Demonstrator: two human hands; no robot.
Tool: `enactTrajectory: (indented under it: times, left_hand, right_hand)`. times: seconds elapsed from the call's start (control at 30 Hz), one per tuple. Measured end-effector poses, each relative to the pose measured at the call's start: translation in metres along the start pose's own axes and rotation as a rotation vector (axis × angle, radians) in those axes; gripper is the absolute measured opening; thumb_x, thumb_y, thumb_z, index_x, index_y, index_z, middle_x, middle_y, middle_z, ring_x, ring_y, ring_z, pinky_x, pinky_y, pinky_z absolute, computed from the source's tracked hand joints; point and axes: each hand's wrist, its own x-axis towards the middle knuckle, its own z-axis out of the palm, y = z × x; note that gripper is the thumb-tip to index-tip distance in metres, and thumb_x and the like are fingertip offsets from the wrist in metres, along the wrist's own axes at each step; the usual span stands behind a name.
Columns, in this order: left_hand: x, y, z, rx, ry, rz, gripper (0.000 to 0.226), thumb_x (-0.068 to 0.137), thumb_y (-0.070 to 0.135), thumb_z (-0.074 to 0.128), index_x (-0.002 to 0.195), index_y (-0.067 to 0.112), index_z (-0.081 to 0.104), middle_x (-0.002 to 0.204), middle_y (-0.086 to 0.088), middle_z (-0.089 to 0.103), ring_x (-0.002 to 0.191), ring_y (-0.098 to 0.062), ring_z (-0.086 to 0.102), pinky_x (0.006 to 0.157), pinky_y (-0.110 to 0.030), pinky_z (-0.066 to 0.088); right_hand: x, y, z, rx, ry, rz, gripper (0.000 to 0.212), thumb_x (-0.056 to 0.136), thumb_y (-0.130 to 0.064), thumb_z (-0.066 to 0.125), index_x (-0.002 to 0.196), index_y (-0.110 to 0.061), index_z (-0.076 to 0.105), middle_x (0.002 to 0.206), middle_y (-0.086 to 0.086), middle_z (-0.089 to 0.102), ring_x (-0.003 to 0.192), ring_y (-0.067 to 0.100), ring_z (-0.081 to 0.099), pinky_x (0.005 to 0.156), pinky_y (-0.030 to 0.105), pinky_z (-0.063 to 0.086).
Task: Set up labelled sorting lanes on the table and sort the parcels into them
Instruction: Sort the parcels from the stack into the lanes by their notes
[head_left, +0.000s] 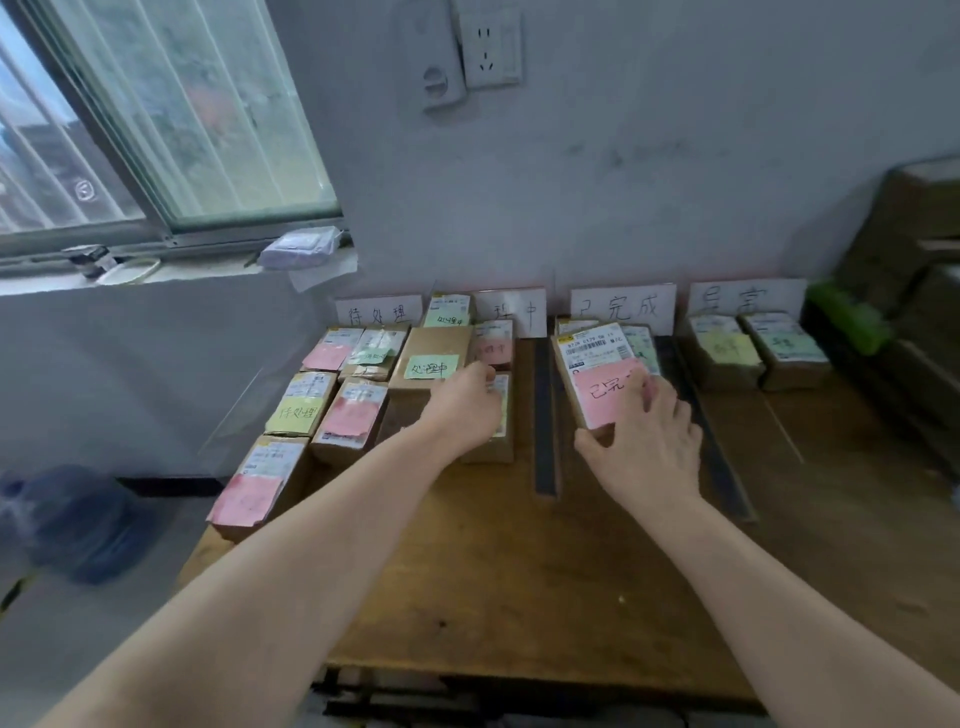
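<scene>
1. The right hand (641, 447) is gripping a tilted brown parcel (602, 379) with a pink note and a shipping label, thumb under its near left corner and fingers curled over its right edge, at about 1 o'clock from the table's centre.
2. The left hand (465, 410) is resting on another parcel (496, 441) at about 11 o'clock, fingers bent down over its top; whether it is truly gripping it cannot be told.
3. The wooden table (519, 597) is carrying two dark strips (545, 415) that are dividing it into lanes.
4. Four white cards (623, 309) with handwritten characters are standing against the wall at 12 o'clock, one heading each lane.
5. Parcels with pink, yellow and green notes are lying packed together in the left lane (332, 395), at 10 o'clock.
6. Two more parcels (756, 353) are sitting side by side in the far right lane, at 2 o'clock, well apart from both hands.
</scene>
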Motion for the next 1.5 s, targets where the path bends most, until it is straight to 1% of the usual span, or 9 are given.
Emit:
enactTrajectory:
  times: [0.1,0.3,0.5,0.7,0.9,1.1,1.2,1.37,1.5]
  left_hand:
    - [-0.001,0.011,0.011,-0.027,0.014,0.019,0.042,0.102,0.016,0.042,0.144,0.017,0.043,0.14,-0.006,0.051,0.133,-0.027,0.041,0.108,-0.047,0.041]
    - [0.007,0.014,0.025,-0.037,0.0,0.031,0.041,0.102,0.017,0.042,0.143,0.016,0.044,0.142,-0.007,0.05,0.132,-0.03,0.043,0.106,-0.049,0.043]
    - [0.03,-0.003,0.035,-0.038,-0.026,-0.025,0.041,0.101,0.015,0.045,0.142,0.019,0.046,0.143,-0.006,0.049,0.135,-0.028,0.04,0.108,-0.048,0.042]
    - [0.051,-0.015,0.041,-0.017,-0.063,-0.01,0.037,0.1,0.015,0.047,0.136,0.021,0.051,0.141,-0.005,0.052,0.13,-0.028,0.045,0.102,-0.047,0.047]
    - [0.064,-0.017,0.041,0.02,-0.096,0.011,0.035,0.1,0.014,0.048,0.134,0.021,0.054,0.143,-0.004,0.05,0.134,-0.026,0.042,0.105,-0.046,0.044]
    - [0.065,-0.019,0.036,0.025,-0.057,0.038,0.035,0.1,0.012,0.048,0.133,0.021,0.054,0.14,-0.003,0.052,0.131,-0.023,0.045,0.105,-0.041,0.045]
    - [0.057,-0.02,0.032,-0.001,0.013,0.05,0.037,0.1,0.011,0.048,0.135,0.019,0.053,0.138,-0.003,0.052,0.13,-0.021,0.046,0.104,-0.039,0.045]
    - [0.05,-0.035,0.009,0.046,0.249,-0.043,0.044,0.1,0.02,0.048,0.142,0.014,0.039,0.142,-0.006,0.04,0.134,-0.022,0.03,0.107,-0.038,0.034]
    - [0.058,-0.06,-0.015,0.14,0.164,-0.203,0.057,0.098,0.01,0.044,0.15,0.007,0.021,0.152,-0.014,0.027,0.14,-0.03,0.018,0.113,-0.043,0.027]
  right_hand:
    - [0.0,0.028,0.006,-0.025,-0.095,0.096,0.094,0.086,-0.056,0.058,0.15,-0.011,0.006,0.15,0.019,0.021,0.134,0.039,0.029,0.11,0.049,0.027]
    - [0.004,0.044,0.037,-0.047,-0.283,0.128,0.095,0.085,-0.056,0.06,0.15,-0.01,0.009,0.149,0.018,0.025,0.133,0.038,0.033,0.109,0.049,0.03]
    - [0.034,0.041,0.066,0.025,-0.326,0.142,0.089,0.085,-0.053,0.063,0.15,-0.014,0.016,0.147,0.018,0.027,0.132,0.037,0.033,0.106,0.049,0.034]
    - [0.054,0.044,0.095,0.034,-0.45,0.117,0.081,0.089,-0.027,0.066,0.153,-0.025,0.016,0.154,0.013,0.017,0.135,0.033,0.03,0.106,0.048,0.037]
    - [0.069,0.038,0.107,0.062,-0.43,0.053,0.077,0.093,-0.017,0.058,0.153,-0.027,0.01,0.148,0.015,0.023,0.127,0.031,0.04,0.101,0.046,0.042]
    - [0.073,0.033,0.096,-0.02,-0.47,0.061,0.084,0.09,-0.016,0.061,0.154,-0.027,0.008,0.158,0.017,0.006,0.14,0.037,0.023,0.11,0.049,0.031]
    - [0.071,0.023,0.076,0.04,-0.346,0.032,0.075,0.089,-0.012,0.06,0.151,-0.021,0.019,0.157,0.017,0.013,0.141,0.037,0.022,0.111,0.05,0.029]
    - [0.071,-0.01,0.048,0.239,-0.072,-0.139,0.061,0.093,-0.009,0.055,0.148,-0.016,0.031,0.155,0.007,0.026,0.142,0.022,0.027,0.114,0.039,0.031]
    - [0.071,-0.051,0.05,0.284,-0.198,-0.236,0.057,0.099,-0.018,0.047,0.152,-0.017,0.024,0.156,0.001,0.026,0.144,0.016,0.023,0.115,0.034,0.023]
